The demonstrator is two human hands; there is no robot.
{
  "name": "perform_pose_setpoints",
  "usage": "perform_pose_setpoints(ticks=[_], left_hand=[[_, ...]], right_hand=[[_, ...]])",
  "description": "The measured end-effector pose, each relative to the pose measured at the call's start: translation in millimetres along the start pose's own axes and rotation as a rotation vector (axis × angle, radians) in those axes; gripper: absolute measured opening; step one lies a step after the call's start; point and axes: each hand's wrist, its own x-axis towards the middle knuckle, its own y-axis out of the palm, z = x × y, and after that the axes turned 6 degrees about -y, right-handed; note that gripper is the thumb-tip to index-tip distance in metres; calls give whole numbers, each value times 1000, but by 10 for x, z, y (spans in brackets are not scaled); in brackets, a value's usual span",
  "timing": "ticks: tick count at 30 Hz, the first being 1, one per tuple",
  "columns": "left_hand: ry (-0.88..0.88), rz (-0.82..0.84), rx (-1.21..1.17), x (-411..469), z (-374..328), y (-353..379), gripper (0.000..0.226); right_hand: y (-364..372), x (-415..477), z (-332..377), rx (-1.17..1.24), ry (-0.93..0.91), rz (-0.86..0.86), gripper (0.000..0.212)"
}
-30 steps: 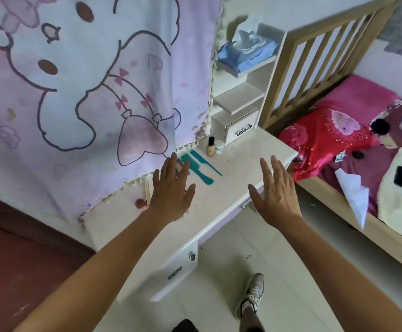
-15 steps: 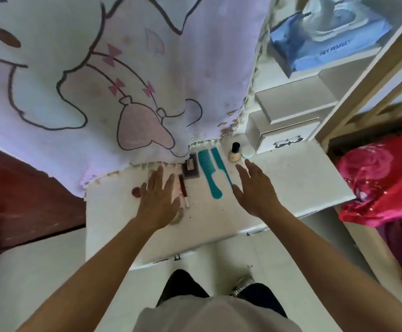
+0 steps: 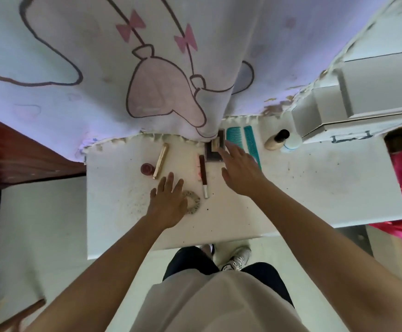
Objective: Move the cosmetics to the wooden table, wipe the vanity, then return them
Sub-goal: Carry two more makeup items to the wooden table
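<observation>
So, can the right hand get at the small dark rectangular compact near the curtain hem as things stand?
Probably yes. The right hand is open, its fingertips already at the dark rectangular compact. Only the white cartoon-print curtain drapes over the compact's far end; the near end lies bare.

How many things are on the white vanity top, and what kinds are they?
Combs: 2
Stick-shaped cosmetics: 2
Bottle: 1
Small white jar: 1
Dark compact: 1
Round red pot: 1
Scrunchie: 1
Total: 9
</observation>
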Motion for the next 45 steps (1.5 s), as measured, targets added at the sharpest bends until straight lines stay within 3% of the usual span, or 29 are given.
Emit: perform_pose_setpoints(ticks=[7,15,20,25,28,31,37,40,45], left_hand=[[35,45,13,69,118,144,67],[65,49,29,99,191,159,69],[85,35,1,117,227,131,65],[88,39,-1,136,234,114,64],[61,-20,-39,184,213,74,64],[63,-81,-110,328,155,-21,74],[222,-73,-77,715,-95,-198,103],[296,-97,-58,806,-156,-203,92],[258,-133,-146,777,-183,-192,74]], right_hand=[[433,60,119,-65,-52,185,78],[486,-300,115,-20,-63,109,63],[355,65,211,49,58,-40,77],[363,358,236,10,224,-48,56],[397,329,299,114,305,-36,60],[407,251,354,224,449,4,69],[522,-30,331,133,425,30,71],[568,-106,307,136,437,31,73],[486,-174,262,155,450,67,83]])
